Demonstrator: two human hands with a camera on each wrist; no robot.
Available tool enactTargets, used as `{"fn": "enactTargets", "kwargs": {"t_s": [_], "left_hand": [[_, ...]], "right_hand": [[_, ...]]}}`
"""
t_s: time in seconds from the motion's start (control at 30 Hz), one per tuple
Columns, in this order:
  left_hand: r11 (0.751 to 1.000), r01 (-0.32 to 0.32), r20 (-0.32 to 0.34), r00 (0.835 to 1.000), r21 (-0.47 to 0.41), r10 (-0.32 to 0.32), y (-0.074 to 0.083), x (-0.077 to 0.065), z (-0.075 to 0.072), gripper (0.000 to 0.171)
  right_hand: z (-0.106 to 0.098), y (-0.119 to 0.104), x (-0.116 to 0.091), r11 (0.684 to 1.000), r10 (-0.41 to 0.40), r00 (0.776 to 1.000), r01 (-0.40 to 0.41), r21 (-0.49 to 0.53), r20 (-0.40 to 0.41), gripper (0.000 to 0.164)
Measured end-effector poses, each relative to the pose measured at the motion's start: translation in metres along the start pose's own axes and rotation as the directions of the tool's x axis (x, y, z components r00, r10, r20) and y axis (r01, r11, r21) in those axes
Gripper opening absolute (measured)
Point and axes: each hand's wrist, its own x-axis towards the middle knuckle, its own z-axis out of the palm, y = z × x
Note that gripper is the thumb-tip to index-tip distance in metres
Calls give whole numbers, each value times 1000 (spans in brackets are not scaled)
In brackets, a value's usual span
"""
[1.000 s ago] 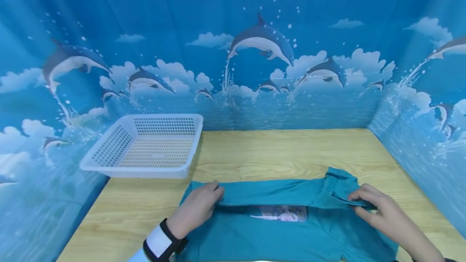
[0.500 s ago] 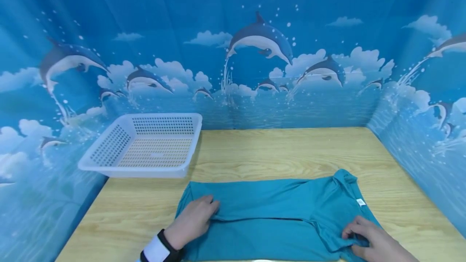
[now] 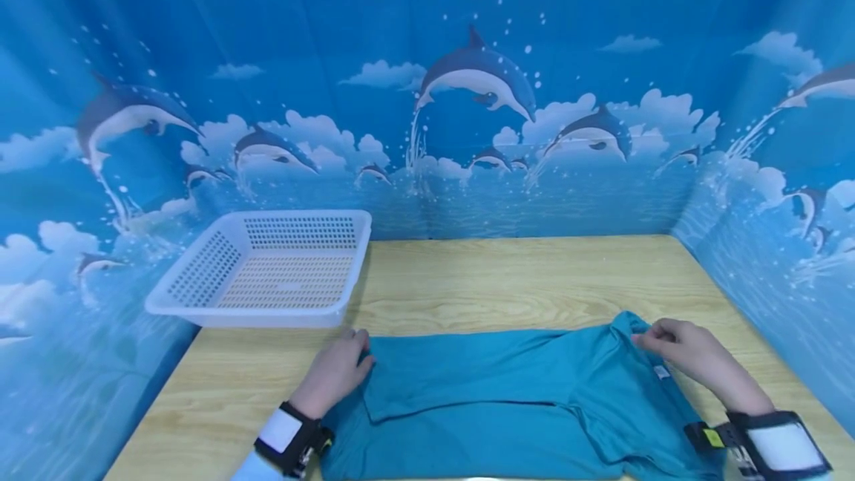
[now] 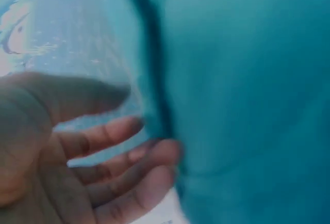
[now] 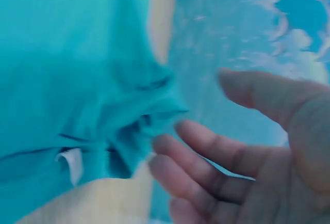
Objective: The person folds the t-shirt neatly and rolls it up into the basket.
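A teal shirt [image 3: 467, 370] lies folded on the wooden table, its far side turned over toward the near side. My left hand [image 3: 337, 370] is at its far left corner. In the left wrist view, the fingertips of that hand [image 4: 103, 157] touch or nearly touch the cloth edge, the thumb standing apart. My right hand [image 3: 701, 362] is by the bunched far right corner. The right wrist view has this hand [image 5: 247, 157] with thumb and fingers spread, close to the crumpled cloth and gripping nothing. A small white label [image 3: 661, 371] shows on the shirt's right edge.
A white perforated plastic basket [image 3: 287, 310] stands at the table's back left, nothing visible inside. The wooden table [image 3: 521, 273] reaches back to a blue curtain [image 3: 427, 191] printed with dolphins, which also hangs along both sides.
The shirt's far flap came down over the printed patch, and the right hand let go of it. That hand then moved back to the far right corner; the left hand shifted to the far left corner.
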Motion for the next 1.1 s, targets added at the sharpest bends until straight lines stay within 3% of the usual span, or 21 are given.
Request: {"fn": "enactTargets", "kwargs": {"t_s": [0.1,0.23,0.37,0.5,0.63,0.77,0.9,1.1], "left_hand": [[998,55,-34,998,-19,-56,-4,4,3,14],[997,68,-43,997,-37,-69,-4,8,6,19],[994,65,4,998,-84,-65,-5,13,6,19],[985,78,32,997,-155,-74,-8,15,7,12],[977,78,-11,997,-199,-82,-9,15,6,10],[972,115,-88,987,-204,-136,-11,16,3,11],[979,113,-142,980,-168,-138,-12,20,2,11],[996,74,-79,994,-40,-77,-12,16,6,15]], "right_hand": [[5,3,20,999,39,998,-39,3,-54,54],[14,9,35,999,48,996,-46,28,-79,47],[16,6,33,999,25,992,-19,48,-121,35],[13,1,25,998,-17,982,28,57,-189,34],[9,4,17,998,-25,973,37,51,-228,36],[7,20,17,998,37,979,-24,65,-198,38],[13,42,24,991,126,984,-119,68,-125,33],[19,52,28,986,163,986,-161,50,-35,25]]}}
